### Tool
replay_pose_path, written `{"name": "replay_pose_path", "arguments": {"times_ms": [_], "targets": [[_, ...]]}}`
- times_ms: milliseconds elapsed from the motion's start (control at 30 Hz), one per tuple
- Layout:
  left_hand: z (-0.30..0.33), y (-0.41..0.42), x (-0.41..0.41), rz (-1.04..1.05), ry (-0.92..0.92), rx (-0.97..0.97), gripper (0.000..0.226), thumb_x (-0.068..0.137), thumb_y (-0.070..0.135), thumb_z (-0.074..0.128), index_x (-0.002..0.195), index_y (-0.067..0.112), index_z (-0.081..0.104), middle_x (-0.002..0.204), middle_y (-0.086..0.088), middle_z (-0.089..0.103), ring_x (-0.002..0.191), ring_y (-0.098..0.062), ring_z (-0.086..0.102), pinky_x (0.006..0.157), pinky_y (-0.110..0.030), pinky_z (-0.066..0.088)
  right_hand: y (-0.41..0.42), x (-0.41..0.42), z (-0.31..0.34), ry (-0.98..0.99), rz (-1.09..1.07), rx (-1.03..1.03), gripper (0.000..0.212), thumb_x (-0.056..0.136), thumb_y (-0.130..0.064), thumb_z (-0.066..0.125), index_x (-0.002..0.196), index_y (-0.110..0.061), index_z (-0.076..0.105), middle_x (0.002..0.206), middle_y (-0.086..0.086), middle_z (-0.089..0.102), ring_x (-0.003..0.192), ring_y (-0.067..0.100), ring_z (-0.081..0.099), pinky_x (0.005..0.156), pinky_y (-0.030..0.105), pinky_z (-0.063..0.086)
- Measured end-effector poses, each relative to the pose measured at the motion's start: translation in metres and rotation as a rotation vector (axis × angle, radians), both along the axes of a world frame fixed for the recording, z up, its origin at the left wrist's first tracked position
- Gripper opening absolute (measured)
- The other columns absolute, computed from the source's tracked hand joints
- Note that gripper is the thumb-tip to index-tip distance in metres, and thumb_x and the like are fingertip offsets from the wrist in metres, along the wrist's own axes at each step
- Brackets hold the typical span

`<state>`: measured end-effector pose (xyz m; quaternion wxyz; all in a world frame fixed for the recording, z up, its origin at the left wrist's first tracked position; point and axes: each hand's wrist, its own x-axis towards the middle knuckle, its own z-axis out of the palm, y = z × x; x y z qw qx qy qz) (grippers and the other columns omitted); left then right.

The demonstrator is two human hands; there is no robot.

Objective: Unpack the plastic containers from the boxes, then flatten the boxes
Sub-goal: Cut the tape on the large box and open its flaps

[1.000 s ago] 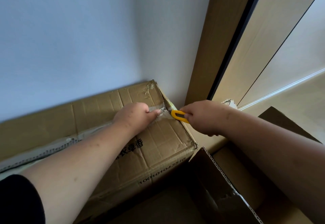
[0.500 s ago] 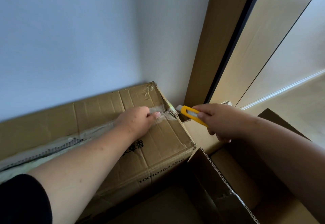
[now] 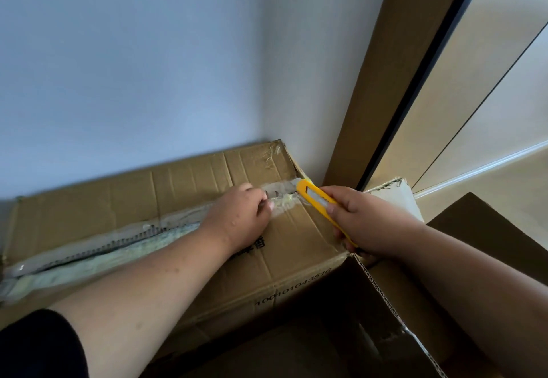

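Note:
A long brown cardboard box (image 3: 184,188) lies against the wall, its top seam covered by clear tape (image 3: 89,251) that is partly torn. My left hand (image 3: 237,217) rests on the seam near the box's right end, fingers curled and pinching the tape edge. My right hand (image 3: 364,223) grips a yellow box cutter (image 3: 318,198), its tip at the tape on the box's right end. No plastic containers are visible.
An open cardboard box (image 3: 385,303) with raised flaps sits in front and to the right. A white wall corner and a tan door frame (image 3: 385,81) stand behind. A white-edged flap (image 3: 400,196) shows behind my right hand.
My right hand has swung the cutter from the box's right end out to the side and back onto the top seam. My left hand has stayed on the tape.

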<state>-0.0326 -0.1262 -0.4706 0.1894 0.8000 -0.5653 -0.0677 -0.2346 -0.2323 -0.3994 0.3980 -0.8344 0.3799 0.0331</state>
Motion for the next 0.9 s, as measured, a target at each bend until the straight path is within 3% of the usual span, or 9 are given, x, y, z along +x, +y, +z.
{"name": "replay_pose_path", "arguments": {"times_ms": [133, 267, 400, 533, 667, 800, 900], "targets": [[0.001, 0.013, 0.008, 0.001, -0.02, -0.022, 0.028, 0.098, 0.034, 0.045, 0.103, 0.017, 0.067, 0.099, 0.001, 0.058, 0.093, -0.016, 0.054, 0.081, -0.035, 0.048, 0.009, 0.011, -0.003, 0.017, 0.064, -0.016, 0.044, 0.105, -0.025, 0.037, 0.147, -0.039, 0.032, 0.086, 0.003, 0.066, 0.064, 0.015, 0.065, 0.058, 0.034, 0.06], [0.001, 0.033, 0.021, 0.01, -0.052, -0.047, 0.025, 0.099, 0.031, 0.044, 0.098, 0.018, 0.065, 0.096, 0.004, 0.057, 0.089, -0.013, 0.053, 0.074, -0.03, 0.045, 0.019, 0.02, -0.001, 0.097, 0.193, -0.031, 0.066, 0.105, -0.022, 0.039, 0.155, -0.047, 0.003, 0.09, -0.006, 0.066, 0.078, 0.013, 0.068, 0.077, 0.034, 0.059], [0.002, 0.059, 0.036, 0.026, -0.1, -0.069, 0.025, 0.099, 0.032, 0.042, 0.085, 0.019, 0.059, 0.085, 0.006, 0.051, 0.078, -0.011, 0.048, 0.066, -0.028, 0.037, 0.031, 0.033, 0.002, 0.116, 0.268, -0.037, 0.073, 0.104, -0.021, 0.04, 0.156, -0.047, -0.004, 0.102, -0.007, 0.065, 0.084, 0.015, 0.068, 0.08, 0.037, 0.059], [0.004, 0.09, 0.051, 0.057, -0.128, -0.06, 0.028, 0.101, 0.037, 0.039, 0.086, 0.021, 0.058, 0.085, 0.008, 0.05, 0.077, -0.01, 0.046, 0.061, -0.023, 0.032, 0.048, 0.054, -0.001, 0.096, 0.243, -0.06, 0.065, 0.102, -0.022, 0.044, 0.152, -0.047, 0.011, 0.1, -0.005, 0.065, 0.08, 0.014, 0.067, 0.075, 0.038, 0.059], [0.004, 0.127, 0.069, 0.087, -0.072, -0.082, 0.028, 0.1, 0.038, 0.044, 0.091, 0.019, 0.064, 0.089, 0.006, 0.053, 0.082, -0.012, 0.051, 0.067, -0.029, 0.041, 0.075, 0.078, -0.005, -0.023, 0.136, -0.07, 0.025, 0.101, -0.031, 0.048, 0.126, -0.037, 0.046, 0.087, -0.007, 0.071, 0.073, 0.007, 0.066, 0.062, 0.029, 0.051], [0.016, 0.158, 0.076, 0.153, 0.134, -0.141, 0.029, 0.096, 0.047, 0.05, 0.092, 0.024, 0.067, 0.081, 0.012, 0.055, 0.077, -0.007, 0.053, 0.067, -0.03, 0.042, 0.118, 0.12, -0.006, -0.163, 0.021, 0.058, 0.01, 0.101, -0.04, 0.049, 0.103, -0.033, 0.056, 0.088, -0.012, 0.072, 0.081, 0.009, 0.066, 0.072, 0.038, 0.058], [0.029, 0.173, 0.08, 0.253, 0.523, -0.215, 0.03, 0.089, 0.056, 0.054, 0.092, 0.029, 0.067, 0.078, 0.007, 0.068, 0.076, -0.007, 0.064, 0.066, -0.028, 0.049, 0.153, 0.161, -0.009, -0.241, -0.023, 0.088, 0.016, 0.096, -0.046, 0.054, 0.096, -0.032, 0.063, 0.085, -0.012, 0.071, 0.079, 0.013, 0.066, 0.073, 0.043, 0.06]]}}
